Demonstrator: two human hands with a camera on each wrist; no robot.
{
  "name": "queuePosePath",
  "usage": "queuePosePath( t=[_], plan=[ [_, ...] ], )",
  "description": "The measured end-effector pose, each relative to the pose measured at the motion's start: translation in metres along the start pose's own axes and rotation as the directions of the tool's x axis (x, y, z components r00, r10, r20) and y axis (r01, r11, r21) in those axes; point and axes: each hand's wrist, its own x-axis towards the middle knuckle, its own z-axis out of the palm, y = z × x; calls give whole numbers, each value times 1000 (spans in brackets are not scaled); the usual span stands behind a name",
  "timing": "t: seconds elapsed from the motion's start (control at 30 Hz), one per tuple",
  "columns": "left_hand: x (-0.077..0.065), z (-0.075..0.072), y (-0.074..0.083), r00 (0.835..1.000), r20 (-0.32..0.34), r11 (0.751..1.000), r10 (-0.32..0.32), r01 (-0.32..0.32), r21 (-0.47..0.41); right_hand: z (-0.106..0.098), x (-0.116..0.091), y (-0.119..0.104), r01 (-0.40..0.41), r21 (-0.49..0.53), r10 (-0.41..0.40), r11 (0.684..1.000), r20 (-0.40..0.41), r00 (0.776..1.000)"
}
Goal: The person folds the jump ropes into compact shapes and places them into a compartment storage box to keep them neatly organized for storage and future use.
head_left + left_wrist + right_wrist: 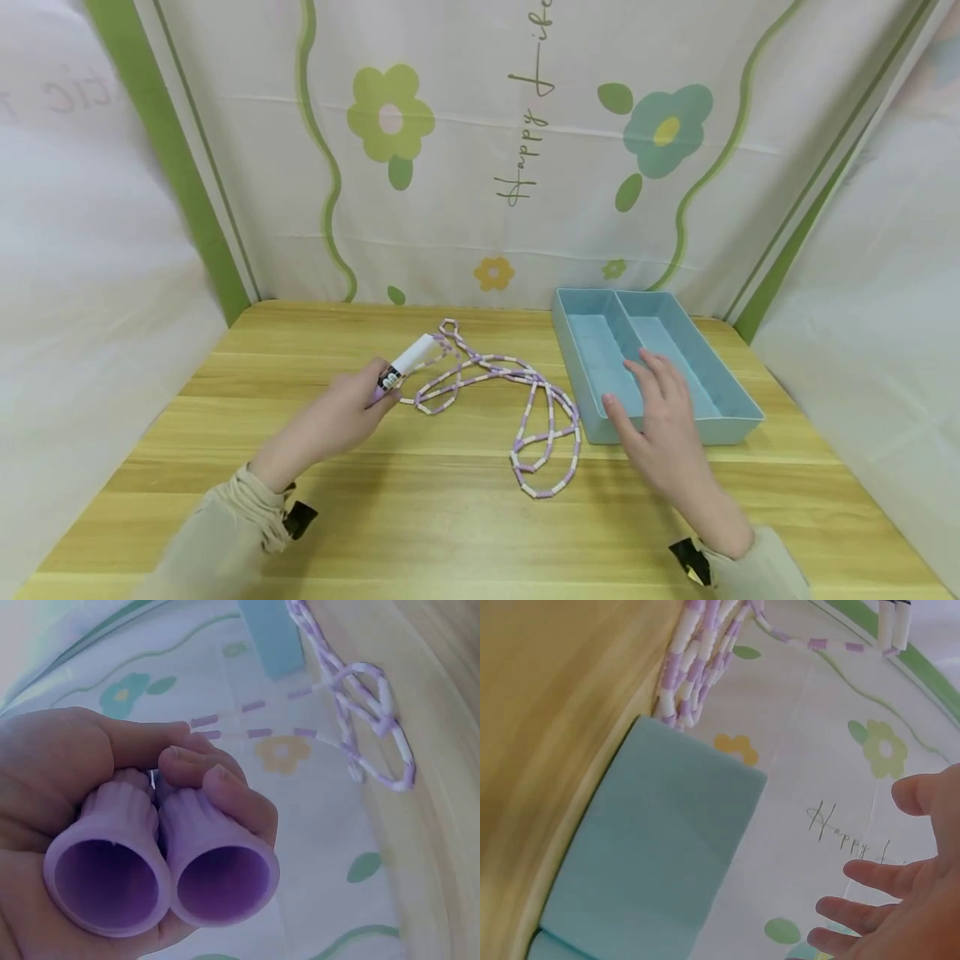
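Observation:
My left hand [347,418] grips the two handles [408,358] of a beaded jump rope side by side, white at the far end and purple near the palm. The flared, hollow purple ends [109,802] face the left wrist camera. From the handles the purple-and-white beaded rope [544,493] runs down and lies in loose loops on the table. Over the front part of a light blue box [727,429] hovers my right hand [666,437], fingers spread and holding nothing. In the right wrist view its fingers [877,879] stand apart from the box wall.
The box, at the right of the wooden table [420,517], has two long compartments parted by a divider [630,329]. Behind the table hangs a flowered curtain [465,167], with further cloth at both sides.

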Motion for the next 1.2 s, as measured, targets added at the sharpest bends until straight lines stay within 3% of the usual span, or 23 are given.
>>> queuePosePath(
  t=[0.27,0.37,0.6,0.7,0.87,1.1,1.2],
  plan=[
    [-3,16,13,999,17,991,-32,34,-126,17,20,-17,170,55,-169,984,-15,985],
    [-2,20,16,997,50,983,-59,67,-172,26,28,-24,186,117,-191,976,31,981],
    [4,25,23,997,73,978,-10,25,-206,47,40,-40,3,314,-84,950,245,966],
    [6,27,25,997,76,980,18,-3,-200,56,43,-43,-101,418,-30,903,296,955],
    [8,28,26,995,83,978,54,-36,-206,64,49,-47,-249,559,34,791,366,930],
    [7,24,28,994,78,975,81,-62,-215,80,58,-49,-327,614,9,719,462,887],
    [4,24,28,993,78,973,91,-72,-218,88,61,-52,-334,636,-4,696,469,883]
  ],
)
